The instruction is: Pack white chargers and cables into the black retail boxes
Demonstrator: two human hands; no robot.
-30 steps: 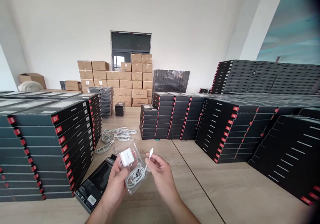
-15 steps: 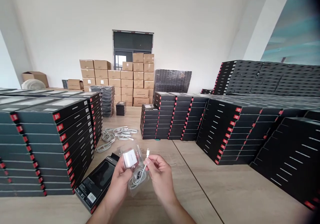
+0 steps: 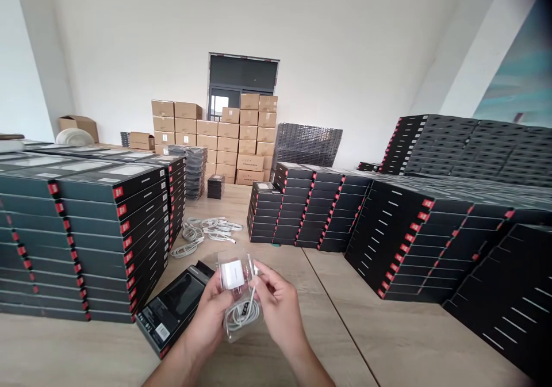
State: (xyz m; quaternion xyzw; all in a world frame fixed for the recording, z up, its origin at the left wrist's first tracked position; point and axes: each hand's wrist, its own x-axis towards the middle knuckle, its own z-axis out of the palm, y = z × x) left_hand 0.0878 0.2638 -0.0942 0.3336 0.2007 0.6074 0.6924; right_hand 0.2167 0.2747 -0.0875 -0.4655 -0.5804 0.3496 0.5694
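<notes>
My left hand (image 3: 210,318) grips a clear plastic bag (image 3: 240,295) that holds a white charger plug (image 3: 232,274) and a coiled white cable (image 3: 242,313). My right hand (image 3: 279,302) pinches the cable's free end at the bag's mouth, close beside the plug. Both hands hover just above the wooden table (image 3: 328,329). An open black box (image 3: 176,306) lies on the table right beside my left hand.
Tall stacks of dark boxes with red tabs stand on the left (image 3: 86,232), at the middle back (image 3: 297,209) and on the right (image 3: 452,226). Loose white cables (image 3: 204,233) lie beyond the open box. Brown cartons (image 3: 224,137) are piled against the far wall.
My right hand has brought the cable's end down from above the bag to its mouth beside the plug. The camera has shifted a little, so everything sits further right.
</notes>
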